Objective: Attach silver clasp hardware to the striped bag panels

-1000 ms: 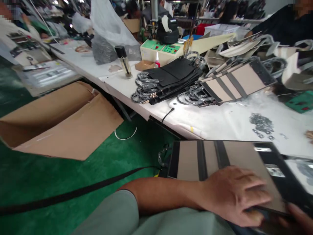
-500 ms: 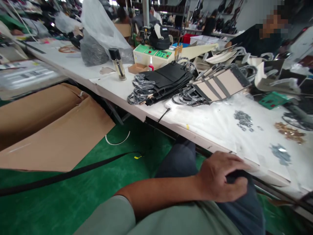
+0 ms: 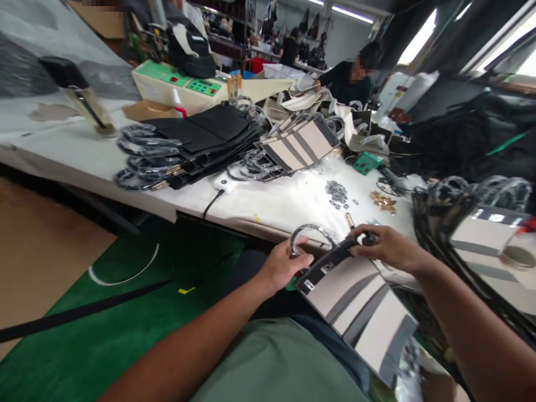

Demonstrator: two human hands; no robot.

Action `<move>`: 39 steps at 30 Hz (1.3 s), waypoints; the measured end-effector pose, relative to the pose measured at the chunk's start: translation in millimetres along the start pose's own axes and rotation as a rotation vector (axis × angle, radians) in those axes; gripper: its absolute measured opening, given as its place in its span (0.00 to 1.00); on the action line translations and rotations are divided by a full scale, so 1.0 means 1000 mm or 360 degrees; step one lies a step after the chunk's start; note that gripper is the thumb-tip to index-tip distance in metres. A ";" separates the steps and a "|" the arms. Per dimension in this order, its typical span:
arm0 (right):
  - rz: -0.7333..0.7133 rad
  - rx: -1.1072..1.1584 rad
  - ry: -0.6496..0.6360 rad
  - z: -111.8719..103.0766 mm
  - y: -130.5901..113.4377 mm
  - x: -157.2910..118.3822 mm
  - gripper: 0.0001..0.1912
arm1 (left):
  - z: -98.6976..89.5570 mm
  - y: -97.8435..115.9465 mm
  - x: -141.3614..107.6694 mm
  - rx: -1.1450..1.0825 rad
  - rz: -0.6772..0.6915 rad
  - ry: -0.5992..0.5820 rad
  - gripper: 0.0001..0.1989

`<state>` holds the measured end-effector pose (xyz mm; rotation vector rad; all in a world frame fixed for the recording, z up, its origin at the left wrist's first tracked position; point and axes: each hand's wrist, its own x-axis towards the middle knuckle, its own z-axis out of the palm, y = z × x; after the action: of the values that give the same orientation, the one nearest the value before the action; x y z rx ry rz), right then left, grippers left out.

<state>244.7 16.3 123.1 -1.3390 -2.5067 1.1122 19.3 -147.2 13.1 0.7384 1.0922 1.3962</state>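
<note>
A flat beige-and-grey bag panel [image 3: 335,290] with a dark top band slants over my lap. A plastic-wrapped loop handle [image 3: 313,228] stands out from its top edge. My left hand [image 3: 276,269] is closed around the near end of this handle, by the panel's left corner. At the other end of the band, my right hand [image 3: 387,245] grips the panel's top edge between thumb and fingers. Small grey metal pieces [image 3: 336,192] and gold-coloured pieces [image 3: 383,202] lie in piles on the table just beyond.
Black bag panels [image 3: 209,131] and beige ones [image 3: 299,146] are stacked on the white table [image 3: 234,209]. More panels [image 3: 481,245] stand at my right. Behind are a bottle [image 3: 86,103], a machine with green control plates [image 3: 180,81] and another person [image 3: 345,78]. Cardboard [image 3: 46,240] lies left.
My view has turned right. My left hand, earlier empty over my knee, now holds the handle. My right hand and the bag panel have come into view.
</note>
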 end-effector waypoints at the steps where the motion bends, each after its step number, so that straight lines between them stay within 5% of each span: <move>1: -0.0015 -0.0014 -0.0041 0.008 0.001 0.013 0.20 | -0.003 -0.006 0.002 0.0026 -0.0073 0.0036 0.26; 7: 0.0011 -0.0072 -0.0129 0.050 0.015 0.059 0.11 | -0.002 -0.033 0.003 -0.0208 -0.0390 0.0125 0.25; 11: 0.0118 -0.0293 -0.0122 0.054 0.015 0.074 0.10 | -0.003 -0.047 0.012 -0.0309 -0.0486 0.0016 0.29; 17: 0.0203 -0.0477 0.0056 0.054 0.024 0.093 0.13 | -0.006 -0.068 0.029 -0.0168 -0.0707 0.0175 0.22; 25: 0.0052 -0.0482 0.0052 0.057 0.031 0.119 0.13 | 0.015 -0.060 0.044 -0.0320 -0.1000 0.0136 0.30; 28: -0.0008 -0.0377 0.0132 0.059 0.039 0.118 0.20 | 0.023 -0.056 0.047 -0.0337 -0.1069 0.0225 0.28; 32: -0.0213 -0.0120 0.0649 0.059 0.037 0.093 0.17 | 0.034 -0.053 0.047 -0.0373 -0.1073 0.0436 0.23; 34: -0.0320 0.0209 0.1016 0.059 0.028 0.073 0.06 | 0.039 -0.053 0.046 -0.0405 -0.1036 0.0509 0.22; 35: -0.0381 0.0478 0.1144 0.061 0.022 0.064 0.10 | 0.041 -0.052 0.046 -0.0423 -0.1016 0.0534 0.22; 39: -0.0596 0.1693 0.1211 0.079 0.003 0.049 0.18 | 0.046 -0.051 0.045 -0.0495 -0.0975 0.0578 0.21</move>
<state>186.2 10.3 51.3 -0.7057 -1.2018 1.2152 74.8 -99.1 -23.9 -0.0903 1.2074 1.1399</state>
